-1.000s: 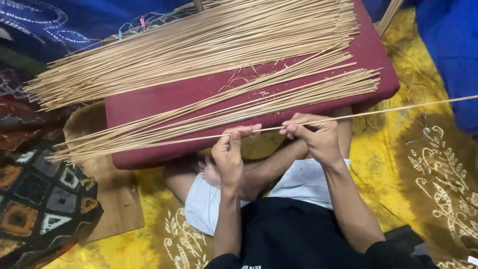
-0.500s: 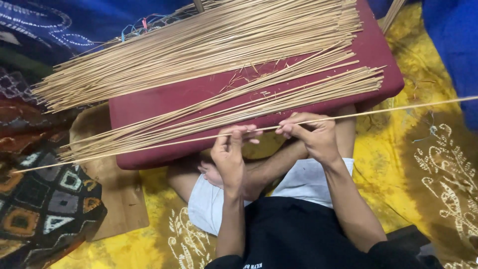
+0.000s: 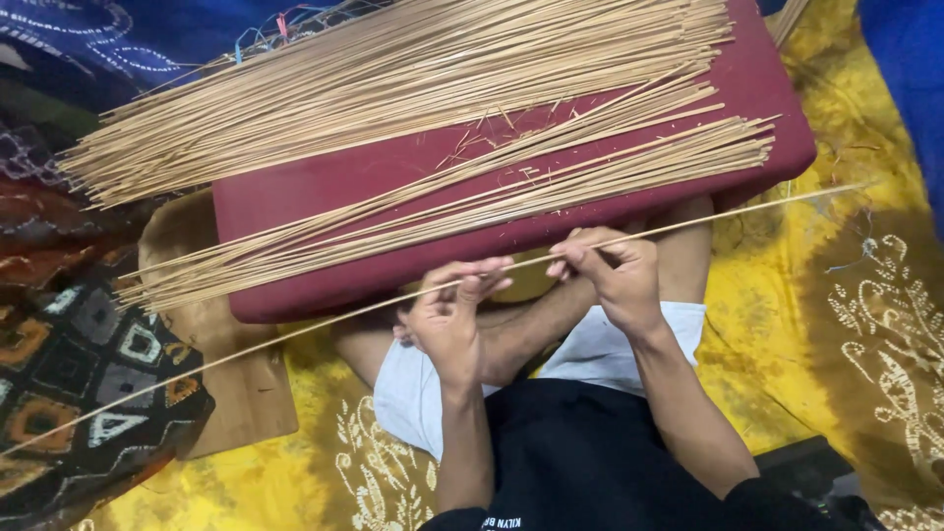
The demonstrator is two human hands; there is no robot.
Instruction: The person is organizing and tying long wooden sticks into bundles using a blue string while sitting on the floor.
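Both hands grip one long thin bamboo stick (image 3: 747, 208) that runs slantwise from the lower left to the upper right. My left hand (image 3: 450, 313) pinches it near its middle. My right hand (image 3: 612, 275) pinches it a little further right. Just beyond my hands a dark red cushion (image 3: 324, 187) rests over my legs. A small bundle of sticks (image 3: 472, 202) lies along the cushion's near side. A much bigger heap of sticks (image 3: 393, 79) covers its far side.
A yellow patterned cloth (image 3: 846, 324) covers the floor under me. A wooden board (image 3: 231, 364) lies left of my knee, beside a dark patchwork cloth (image 3: 79, 364). Blue fabric (image 3: 905, 69) shows at the far right and top left.
The stick has slid leftward through my hands, so its left end now reaches far past the cushion to the lower left. Both hands stay in place in front of the cushion.
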